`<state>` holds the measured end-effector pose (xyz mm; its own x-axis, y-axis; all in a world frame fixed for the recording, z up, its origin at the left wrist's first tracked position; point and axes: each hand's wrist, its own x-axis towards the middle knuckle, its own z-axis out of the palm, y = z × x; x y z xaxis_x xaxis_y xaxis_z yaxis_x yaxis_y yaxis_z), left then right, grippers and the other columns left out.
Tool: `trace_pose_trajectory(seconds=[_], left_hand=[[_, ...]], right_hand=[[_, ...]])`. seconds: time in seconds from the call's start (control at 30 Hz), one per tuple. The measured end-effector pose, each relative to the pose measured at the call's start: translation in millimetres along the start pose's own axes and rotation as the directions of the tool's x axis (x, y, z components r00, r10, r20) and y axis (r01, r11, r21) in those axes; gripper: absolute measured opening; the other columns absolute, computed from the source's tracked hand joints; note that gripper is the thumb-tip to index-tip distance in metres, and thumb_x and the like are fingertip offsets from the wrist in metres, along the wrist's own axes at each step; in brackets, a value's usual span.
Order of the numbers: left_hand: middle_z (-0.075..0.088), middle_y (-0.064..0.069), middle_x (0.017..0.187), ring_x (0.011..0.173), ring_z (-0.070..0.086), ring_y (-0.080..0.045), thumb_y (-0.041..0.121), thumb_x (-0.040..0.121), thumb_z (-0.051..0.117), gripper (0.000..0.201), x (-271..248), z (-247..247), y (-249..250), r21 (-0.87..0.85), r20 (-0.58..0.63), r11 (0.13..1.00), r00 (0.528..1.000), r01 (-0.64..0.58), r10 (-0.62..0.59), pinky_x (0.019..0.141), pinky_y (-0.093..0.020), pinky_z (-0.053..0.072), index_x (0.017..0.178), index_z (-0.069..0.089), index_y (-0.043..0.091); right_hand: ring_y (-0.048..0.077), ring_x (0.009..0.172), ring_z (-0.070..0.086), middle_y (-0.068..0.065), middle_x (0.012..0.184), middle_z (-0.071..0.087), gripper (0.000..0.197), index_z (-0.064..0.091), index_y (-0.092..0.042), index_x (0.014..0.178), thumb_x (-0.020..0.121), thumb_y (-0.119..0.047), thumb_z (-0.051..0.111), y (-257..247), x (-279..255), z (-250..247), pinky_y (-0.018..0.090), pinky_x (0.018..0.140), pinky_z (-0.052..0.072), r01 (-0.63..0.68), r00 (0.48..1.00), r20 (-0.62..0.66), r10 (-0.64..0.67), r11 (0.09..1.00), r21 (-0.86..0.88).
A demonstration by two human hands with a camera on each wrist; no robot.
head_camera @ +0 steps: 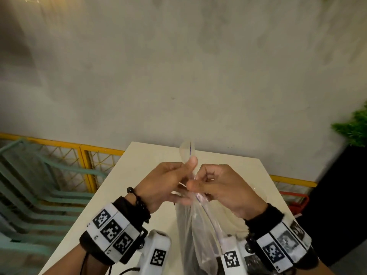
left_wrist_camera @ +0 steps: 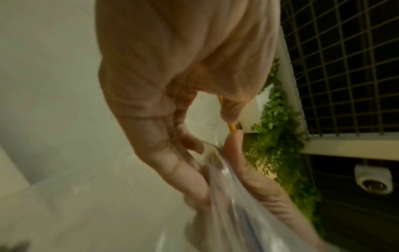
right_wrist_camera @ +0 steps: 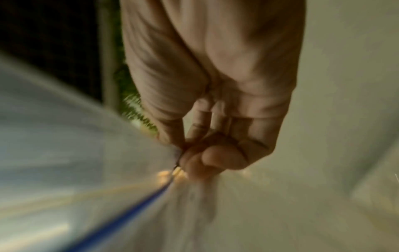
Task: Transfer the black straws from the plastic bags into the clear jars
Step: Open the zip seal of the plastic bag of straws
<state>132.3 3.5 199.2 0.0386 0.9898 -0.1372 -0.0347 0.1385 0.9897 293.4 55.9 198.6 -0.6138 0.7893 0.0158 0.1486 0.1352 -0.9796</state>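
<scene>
A clear plastic bag (head_camera: pixel 195 231) with a thin blue zip line hangs upright between my hands above the white table (head_camera: pixel 123 195). My left hand (head_camera: pixel 168 183) pinches one side of the bag's top edge between thumb and fingers; the bag's corner sticks up past the thumb. My right hand (head_camera: pixel 214 187) pinches the other side right beside it. The wrist views show the same: left fingers (left_wrist_camera: pixel 194 170) on the bag (left_wrist_camera: pixel 237 213), right fingers (right_wrist_camera: pixel 207 156) closed on the bag's seam (right_wrist_camera: pixel 129 216). Dark contents show dimly at the bag's bottom. No jars are in view.
A grey wall stands behind the table. Yellow railing (head_camera: pixel 85 151) and teal chair frames (head_camera: pixel 29 185) lie to the left. A green plant (head_camera: pixel 353 130) and a dark block sit at the right, with something red (head_camera: pixel 297 201) beyond the table's right edge.
</scene>
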Motion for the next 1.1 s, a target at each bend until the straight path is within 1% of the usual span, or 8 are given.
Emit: trace_pose_trajectory(seconds=[0.13, 0.3, 0.47, 0.57, 0.7, 0.83, 0.97, 1.1], left_hand=[[0.068, -0.010, 0.077, 0.068, 0.068, -0.022, 0.031, 0.094, 0.065, 0.027, 3, -4, -6, -0.060, -0.009, 0.998, 0.999, -0.031, 0.030, 0.057, -0.028, 0.059, 0.075, 0.058, 0.012], [0.066, -0.007, 0.075, 0.068, 0.072, -0.019, 0.021, 0.090, 0.066, 0.027, 4, -23, -11, -0.361, -0.063, 0.932, 0.998, -0.032, 0.010, 0.057, -0.025, 0.058, 0.068, 0.051, 0.016], [0.063, -0.015, 0.090, 0.055, 0.067, -0.024, -0.013, 0.093, 0.056, 0.033, -4, -40, -7, 0.071, -0.211, 0.977, 0.955, -0.199, 0.210, 0.048, -0.029, 0.054, 0.100, 0.042, 0.016], [0.055, -0.001, 0.101, 0.062, 0.064, -0.014, -0.015, 0.088, 0.043, 0.052, -14, -55, 5, 0.633, -0.092, 0.731, 0.913, -0.255, 0.398, 0.052, -0.023, 0.051, 0.105, 0.046, 0.035], [0.057, 0.007, 0.112, 0.102, 0.056, -0.010, -0.005, 0.087, 0.042, 0.056, -25, -70, 32, 0.973, 0.030, 0.218, 0.981, -0.072, 0.191, 0.091, -0.028, 0.048, 0.095, 0.071, 0.042], [0.060, 0.010, 0.130, 0.120, 0.057, -0.017, 0.017, 0.096, 0.042, 0.038, -29, -70, 45, 0.989, -0.088, 0.135, 0.982, 0.066, 0.168, 0.102, -0.037, 0.048, 0.115, 0.067, 0.037], [0.044, 0.022, 0.137, 0.107, 0.058, -0.012, 0.052, 0.091, 0.060, 0.019, -27, -50, 46, 0.993, 0.063, 0.071, 0.931, -0.094, 0.360, 0.088, -0.032, 0.047, 0.103, 0.063, 0.038], [0.054, 0.012, 0.128, 0.104, 0.060, -0.014, 0.039, 0.091, 0.068, 0.023, -8, -25, 39, 0.966, 0.218, 0.118, 0.969, -0.232, 0.116, 0.085, -0.037, 0.050, 0.111, 0.057, 0.040]], right_hand=[[0.013, 0.052, 0.050, 0.007, 0.062, 0.058, 0.026, 0.062, -0.015, 0.064, 0.069, -0.031, 0.082, 1, 1, 3, 0.020, 0.051, 0.043, 0.045, 0.999, -0.008, -0.046, 0.995, -0.086], [0.019, 0.054, 0.062, 0.010, 0.070, 0.059, 0.028, 0.051, -0.013, 0.068, 0.091, -0.021, 0.066, 6, 7, -16, 0.028, 0.054, 0.048, -0.049, 0.958, -0.264, 0.117, 0.967, 0.248], [0.022, 0.046, 0.064, 0.015, 0.074, 0.060, 0.023, 0.039, -0.009, 0.083, 0.094, -0.003, 0.058, 11, -5, -28, 0.030, 0.045, 0.048, 0.004, 0.940, -0.336, -0.055, 0.989, -0.151], [0.024, 0.047, 0.069, 0.014, 0.072, 0.060, 0.028, 0.041, -0.020, 0.079, 0.091, 0.000, 0.057, 15, -9, -41, 0.042, 0.051, 0.052, 0.044, 0.899, -0.373, -0.228, 0.897, -0.440], [0.015, 0.052, 0.070, 0.007, 0.076, 0.060, 0.029, 0.049, -0.018, 0.073, 0.088, 0.006, 0.052, 9, -15, -56, 0.045, 0.059, 0.055, 0.044, 0.924, -0.280, -0.262, 0.797, -0.602], [0.013, 0.055, 0.070, -0.008, 0.081, 0.069, 0.032, 0.068, -0.021, 0.074, 0.095, -0.003, 0.053, 2, -14, -63, 0.042, 0.062, 0.057, 0.063, 0.962, -0.172, -0.211, 0.787, -0.614], [0.013, 0.063, 0.072, -0.007, 0.087, 0.074, 0.050, 0.074, -0.025, 0.070, 0.092, 0.010, 0.045, -2, -9, -52, 0.027, 0.064, 0.055, 0.178, 0.973, 0.002, -0.230, 0.747, -0.641], [0.015, 0.058, 0.069, 0.002, 0.079, 0.074, 0.048, 0.074, -0.014, 0.069, 0.079, 0.020, 0.042, -2, -5, -43, 0.030, 0.059, 0.050, 0.183, 0.976, 0.008, -0.219, 0.792, -0.582]])
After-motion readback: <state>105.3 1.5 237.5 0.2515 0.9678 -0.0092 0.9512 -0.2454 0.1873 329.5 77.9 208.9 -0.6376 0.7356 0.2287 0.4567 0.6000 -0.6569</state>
